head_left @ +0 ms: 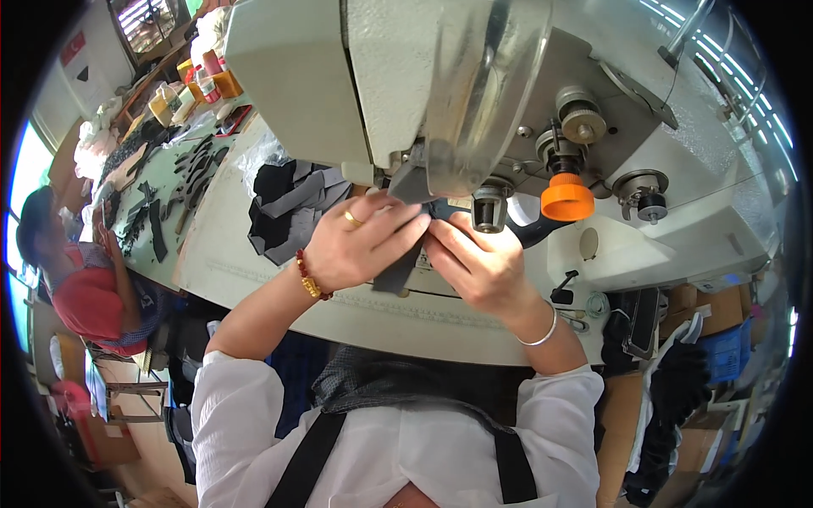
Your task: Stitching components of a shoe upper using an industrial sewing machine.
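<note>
Under the head of a pale sewing machine (pixel 385 76), both my hands meet at a dark grey fabric piece (pixel 395 275). My left hand (pixel 351 241), wearing a gold ring and a red bead bracelet, has its fingers pressed together on the fabric. Close beside it, my right hand (pixel 484 264) pinches the cloth with bent fingers. One end of the fabric hangs down between the hands, while another part rises toward the needle area. A clear plastic guard (pixel 483 102) and the machine head hide the needle and part of the fabric.
A pile of grey and black fabric pieces (pixel 296 207) lies left of my hands. The machine has an orange knob (pixel 567 197). A ruler strip (pixel 423 309) runs along the table's front. At far left, a person in red (pixel 93 296) sits by a table with dark cut pieces (pixel 199 173).
</note>
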The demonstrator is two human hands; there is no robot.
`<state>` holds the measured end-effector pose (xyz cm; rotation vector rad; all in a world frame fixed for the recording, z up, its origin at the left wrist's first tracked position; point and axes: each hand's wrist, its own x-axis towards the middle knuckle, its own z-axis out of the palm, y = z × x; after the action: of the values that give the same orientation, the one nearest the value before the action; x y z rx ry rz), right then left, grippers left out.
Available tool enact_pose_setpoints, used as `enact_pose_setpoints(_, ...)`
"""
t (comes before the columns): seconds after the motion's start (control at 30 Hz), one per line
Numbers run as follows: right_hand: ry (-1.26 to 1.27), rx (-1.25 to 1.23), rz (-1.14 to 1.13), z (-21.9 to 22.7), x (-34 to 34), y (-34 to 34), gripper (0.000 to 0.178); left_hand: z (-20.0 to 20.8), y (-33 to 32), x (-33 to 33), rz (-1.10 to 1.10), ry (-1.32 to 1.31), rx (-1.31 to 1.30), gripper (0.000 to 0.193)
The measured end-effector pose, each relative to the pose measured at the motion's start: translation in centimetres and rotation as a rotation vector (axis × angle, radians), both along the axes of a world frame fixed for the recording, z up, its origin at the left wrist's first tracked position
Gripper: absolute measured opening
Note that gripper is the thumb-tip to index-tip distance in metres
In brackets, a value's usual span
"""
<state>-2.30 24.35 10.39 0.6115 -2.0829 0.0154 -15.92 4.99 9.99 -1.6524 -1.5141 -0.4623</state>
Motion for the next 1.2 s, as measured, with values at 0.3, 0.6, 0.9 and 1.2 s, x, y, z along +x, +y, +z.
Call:
enact_pose_setpoints(0.3, -0.080, 0.024, -0.083, 0.2, 0.4, -0.3, 0.014, -2.2, 0.7, -1.1, -0.204, -1.001, 0.140, 0.021)
enact_pose_setpoints(0.6, -0.221, 0.138, -0.295, -0.3, 1.3, -1.3, 0.013, -1.8, 0.8, -0.6, -0.145, -0.841, 0.197, 0.017)
enact_pose_setpoints(0.9, -0.279, -0.010, -0.150, 0.0, 0.8, -1.3, 0.016, -1.6, 2.0, 1.0, -0.082, -0.804, 0.361, 0.012)
enact_pose_setpoints(1.2, -0.183, -0.014, -0.133, -0.6, 0.0, -2.2, 0.016, -1.1, 1.8, 0.9, -0.110, -0.729, 0.350, 0.015)
